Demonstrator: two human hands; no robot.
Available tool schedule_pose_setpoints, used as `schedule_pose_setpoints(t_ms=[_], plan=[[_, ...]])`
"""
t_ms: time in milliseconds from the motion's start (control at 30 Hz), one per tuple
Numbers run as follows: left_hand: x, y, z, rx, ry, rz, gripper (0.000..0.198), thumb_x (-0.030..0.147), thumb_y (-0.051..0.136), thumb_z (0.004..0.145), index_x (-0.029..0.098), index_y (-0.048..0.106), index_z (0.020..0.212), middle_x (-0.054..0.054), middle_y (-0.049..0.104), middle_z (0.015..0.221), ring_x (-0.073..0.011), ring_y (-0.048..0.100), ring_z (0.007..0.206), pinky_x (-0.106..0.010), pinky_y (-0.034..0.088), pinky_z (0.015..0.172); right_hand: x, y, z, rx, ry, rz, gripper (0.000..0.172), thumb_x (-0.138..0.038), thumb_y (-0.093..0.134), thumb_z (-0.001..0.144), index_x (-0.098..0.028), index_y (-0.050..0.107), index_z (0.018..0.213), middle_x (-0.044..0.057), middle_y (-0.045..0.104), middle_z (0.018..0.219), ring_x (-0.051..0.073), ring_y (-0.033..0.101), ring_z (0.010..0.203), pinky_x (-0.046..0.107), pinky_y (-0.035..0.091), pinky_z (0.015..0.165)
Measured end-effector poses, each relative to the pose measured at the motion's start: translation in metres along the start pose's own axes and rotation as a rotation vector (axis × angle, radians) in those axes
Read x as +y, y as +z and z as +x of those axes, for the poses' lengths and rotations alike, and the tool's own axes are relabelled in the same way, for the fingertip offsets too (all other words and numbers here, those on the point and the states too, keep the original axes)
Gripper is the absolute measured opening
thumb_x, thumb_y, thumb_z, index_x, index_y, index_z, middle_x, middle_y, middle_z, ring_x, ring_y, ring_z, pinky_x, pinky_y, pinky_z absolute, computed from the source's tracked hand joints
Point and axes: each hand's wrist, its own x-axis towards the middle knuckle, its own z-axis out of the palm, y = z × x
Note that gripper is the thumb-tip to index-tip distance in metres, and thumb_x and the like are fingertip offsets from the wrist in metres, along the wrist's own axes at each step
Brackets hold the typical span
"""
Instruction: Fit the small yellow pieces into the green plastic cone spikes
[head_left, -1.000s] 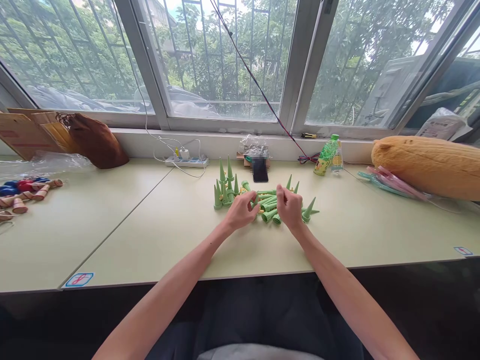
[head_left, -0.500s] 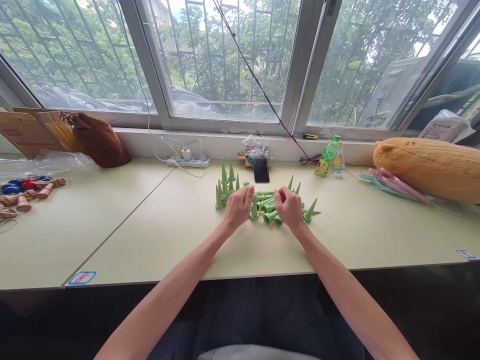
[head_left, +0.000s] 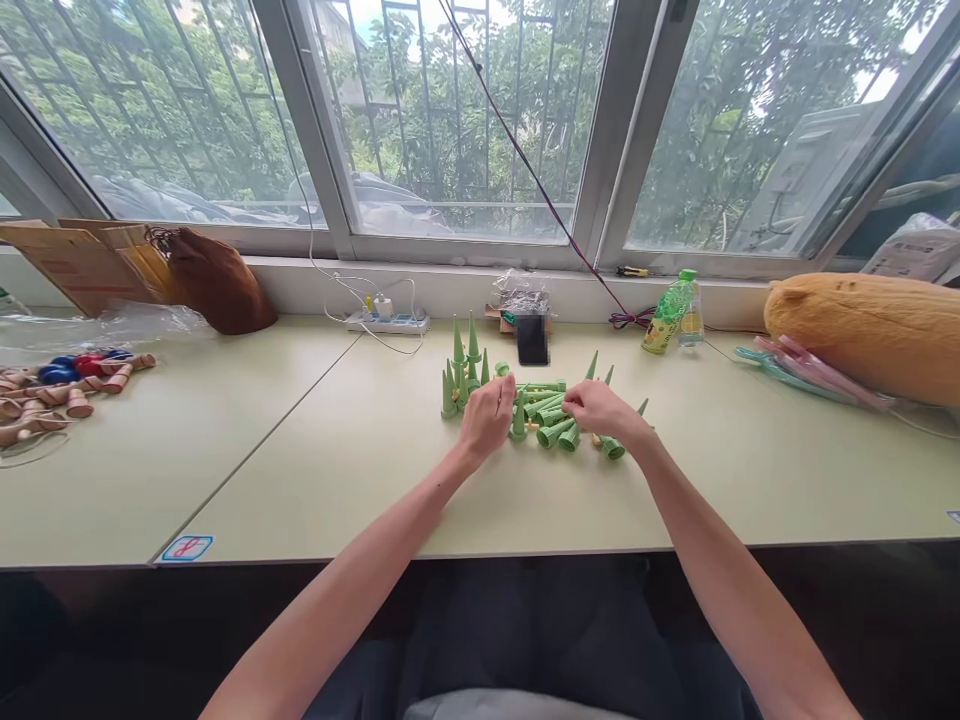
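My left hand (head_left: 487, 415) is closed beside a group of upright green plastic cones (head_left: 472, 342), its fingers and thumb pressed together. Whatever it may hold is hidden. Over the right part of the pile, my right hand (head_left: 600, 408) has its fingers bent in a pinch. I cannot make out anything between them. Between the hands lie several green cones (head_left: 553, 432) on their sides, with their open ends toward me. One green cone (head_left: 519, 418) stands upright just right of my left hand. Small yellowish pieces show among the cones.
A phone (head_left: 533, 342) leans behind the pile, near a power strip (head_left: 390, 323). Bottles (head_left: 667, 315) and an orange plush cushion (head_left: 862, 335) are at the right. On the left lie wooden kendama toys (head_left: 79, 402), a brown pouch (head_left: 217, 285) and a cardboard box (head_left: 82, 265).
My right hand has moved right, away from my left hand, and turned palm-down over the cones. The left hand stays beside the upright cones. The view has shifted slightly left.
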Motion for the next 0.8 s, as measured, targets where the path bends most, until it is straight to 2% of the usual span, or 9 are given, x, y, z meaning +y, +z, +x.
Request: schedule_pose_setpoints(t_ms=[233,300,400,467,567,800], plan=[[0.000,0.001,-0.001,-0.009,0.012,-0.005,0.054,0.054,0.024,0.098,0.018,0.050,0.066,-0.002,0.051,0.062,-0.0135,0.044,0.055,-0.027,0.028,0.055,0.002,-0.007,-0.001,-0.051,-0.057,-0.066,0.030,-0.014,0.048,0.077,-0.018,0.052,0.048,-0.004,0.034,0.050,0.010,0.027,0.052,0.024,0.024,0.053],[0.001,0.000,-0.001,-0.008,0.011,-0.011,0.054,0.054,0.024,0.098,0.018,0.050,0.066,-0.002,0.051,0.062,-0.0136,0.044,0.055,-0.027,0.029,0.055,0.001,-0.011,-0.003,-0.055,-0.049,-0.096,0.025,-0.014,0.050,0.078,-0.018,0.060,0.056,-0.003,0.044,0.052,0.010,0.036,0.054,0.024,0.028,0.055],[0.001,0.000,-0.001,-0.007,0.006,-0.015,0.055,0.055,0.024,0.098,0.018,0.051,0.067,-0.002,0.051,0.061,-0.0137,0.044,0.054,-0.027,0.028,0.054,0.001,-0.015,-0.006,-0.039,0.039,-0.176,0.017,-0.011,0.055,0.075,-0.017,0.068,0.068,0.004,0.062,0.068,0.014,0.053,0.067,0.023,0.034,0.060],[0.002,0.000,0.000,-0.005,0.005,-0.018,0.056,0.056,0.023,0.097,0.019,0.052,0.067,-0.002,0.050,0.061,-0.0138,0.044,0.054,-0.027,0.028,0.054,0.002,-0.015,-0.010,-0.064,0.116,-0.258,0.014,-0.008,0.057,0.072,-0.016,0.068,0.068,0.006,0.065,0.074,0.016,0.057,0.072,0.024,0.035,0.059],[0.002,0.000,0.000,-0.002,0.010,-0.026,0.055,0.056,0.024,0.097,0.018,0.051,0.067,-0.003,0.052,0.062,-0.0143,0.046,0.057,-0.027,0.029,0.055,0.000,-0.014,-0.016,-0.131,0.200,-0.355,0.011,-0.008,0.059,0.070,-0.016,0.063,0.065,0.007,0.064,0.073,0.017,0.058,0.068,0.025,0.033,0.054],[0.002,0.000,-0.001,-0.004,0.012,-0.024,0.055,0.054,0.023,0.098,0.019,0.050,0.066,-0.003,0.052,0.063,-0.0143,0.046,0.056,-0.027,0.030,0.055,-0.010,-0.011,-0.026,-0.169,0.250,-0.411,0.009,-0.014,0.065,0.067,-0.018,0.058,0.063,0.007,0.061,0.071,0.019,0.058,0.066,0.027,0.033,0.051]])
